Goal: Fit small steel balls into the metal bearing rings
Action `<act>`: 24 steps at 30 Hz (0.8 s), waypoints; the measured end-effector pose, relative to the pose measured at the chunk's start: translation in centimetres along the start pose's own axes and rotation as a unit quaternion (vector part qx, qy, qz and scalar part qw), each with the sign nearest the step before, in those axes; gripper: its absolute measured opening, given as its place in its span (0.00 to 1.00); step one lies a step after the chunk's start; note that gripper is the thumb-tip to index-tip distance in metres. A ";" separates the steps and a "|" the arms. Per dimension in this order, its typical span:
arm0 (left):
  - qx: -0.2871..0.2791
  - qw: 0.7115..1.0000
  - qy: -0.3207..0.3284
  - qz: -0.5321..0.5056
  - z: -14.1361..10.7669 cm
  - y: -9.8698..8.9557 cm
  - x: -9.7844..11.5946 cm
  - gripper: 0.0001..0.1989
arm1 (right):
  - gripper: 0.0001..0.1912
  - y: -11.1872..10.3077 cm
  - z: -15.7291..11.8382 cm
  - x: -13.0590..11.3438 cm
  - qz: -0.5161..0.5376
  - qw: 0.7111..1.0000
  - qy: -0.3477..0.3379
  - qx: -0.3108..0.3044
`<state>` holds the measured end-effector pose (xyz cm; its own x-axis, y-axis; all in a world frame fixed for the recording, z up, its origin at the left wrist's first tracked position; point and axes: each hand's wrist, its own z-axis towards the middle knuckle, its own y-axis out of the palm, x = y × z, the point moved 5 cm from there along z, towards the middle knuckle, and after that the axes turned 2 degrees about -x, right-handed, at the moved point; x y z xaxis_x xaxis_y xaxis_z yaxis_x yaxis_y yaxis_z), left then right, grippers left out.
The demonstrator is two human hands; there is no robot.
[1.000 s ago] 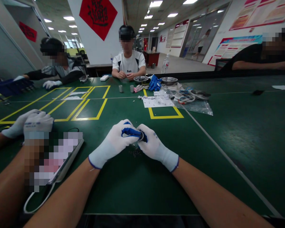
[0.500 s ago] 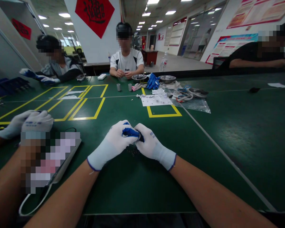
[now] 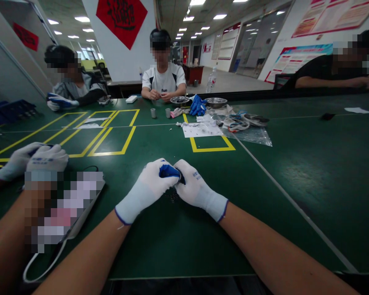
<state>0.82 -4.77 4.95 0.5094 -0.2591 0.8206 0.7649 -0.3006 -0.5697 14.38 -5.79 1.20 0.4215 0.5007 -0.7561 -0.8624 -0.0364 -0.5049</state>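
Observation:
Both of my hands wear white gloves with blue palms and meet over the green table (image 3: 184, 241). My left hand (image 3: 156, 177) is closed, its thumb and fingers pinched toward the right. My right hand (image 3: 194, 184) is closed too, fingertips against the left ones. Something dark and small shows between them, but the fingers cover most of it and its kind cannot be made out. Just under the hands lies a cluster of tiny dark pieces (image 3: 172, 196), partly hidden by the gloves.
At left are a co-worker's gloved hands (image 3: 46, 159) and a blurred-out flat object (image 3: 69, 209) with a white strap. Farther back lie a paper sheet (image 3: 202, 130) with small bits, used gloves (image 3: 244, 121), metal bowls (image 3: 215, 102) and small grey cups (image 3: 167, 113). Other people sit around the table.
My left hand has shifted very slightly down; both hands stay together in the same grip. The person at far left has drawn their gloved hands closer in.

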 end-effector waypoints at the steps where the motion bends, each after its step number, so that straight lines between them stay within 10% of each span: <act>1: 0.009 1.000 -0.003 0.014 0.0 0.1 0.0 0.06 | 0.11 0.0 0.0 0.0 -0.005 1.000 -0.001 0.001; 10: 0.100 0.993 0.037 0.045 0.4 -2.0 -0.2 0.07 | 0.10 -0.6 0.5 0.0 0.010 0.999 -0.003 0.048; 17: -0.130 0.978 0.060 0.155 0.6 0.0 -2.3 0.11 | 0.07 -1.5 0.4 0.4 0.034 0.997 0.002 0.068; 24: -0.126 0.980 0.048 0.148 0.9 -0.2 -2.7 0.11 | 0.07 -1.7 0.3 0.3 0.043 0.997 0.003 0.070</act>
<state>-0.31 -3.21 2.90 0.6445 -0.4513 0.6172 0.4616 -0.4138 -0.7846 15.87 -5.29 1.95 0.3453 0.4950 -0.7973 -0.9260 0.0414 -0.3753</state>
